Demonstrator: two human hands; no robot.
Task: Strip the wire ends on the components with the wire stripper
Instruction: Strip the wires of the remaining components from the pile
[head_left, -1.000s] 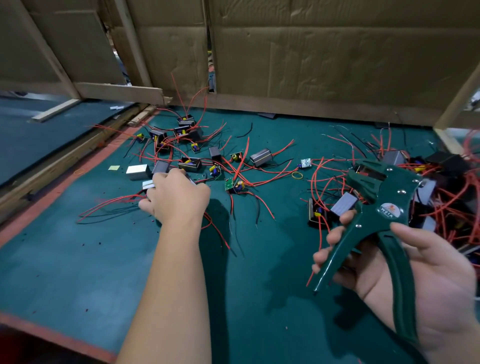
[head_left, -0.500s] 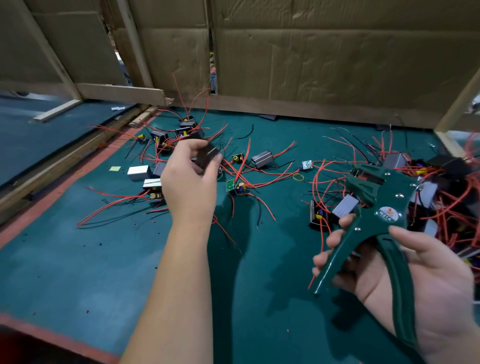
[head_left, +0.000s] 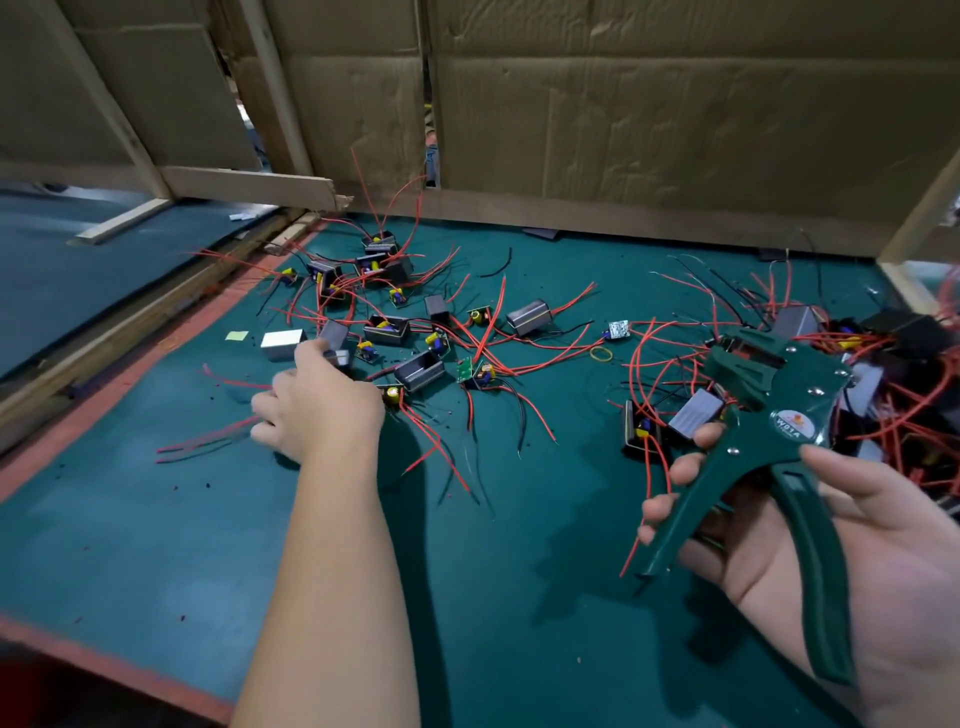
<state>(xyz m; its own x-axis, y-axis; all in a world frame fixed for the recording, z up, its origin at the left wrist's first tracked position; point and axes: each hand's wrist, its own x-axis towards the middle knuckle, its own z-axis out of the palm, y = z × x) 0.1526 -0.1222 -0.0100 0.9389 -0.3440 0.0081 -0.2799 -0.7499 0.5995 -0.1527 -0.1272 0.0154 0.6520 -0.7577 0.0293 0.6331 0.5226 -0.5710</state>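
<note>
Left hand (head_left: 317, 415) lowered, perhaps empty; green stripper (head_left: 779, 410)

The left hand (head_left: 317, 410) and right hand (head_left: 893, 551) are bare, the forearms (head_left: 332, 571) likewise uncovered.

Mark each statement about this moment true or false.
1. The right hand holds the wire stripper. True.
2. The stripper's handles are red. False: they are green.
3. The left hand reaches to the components on the mat. True.
4. All the wires are black. False: most are red, a few black.
5. A yellow rubber band lies on the mat. True.
</note>
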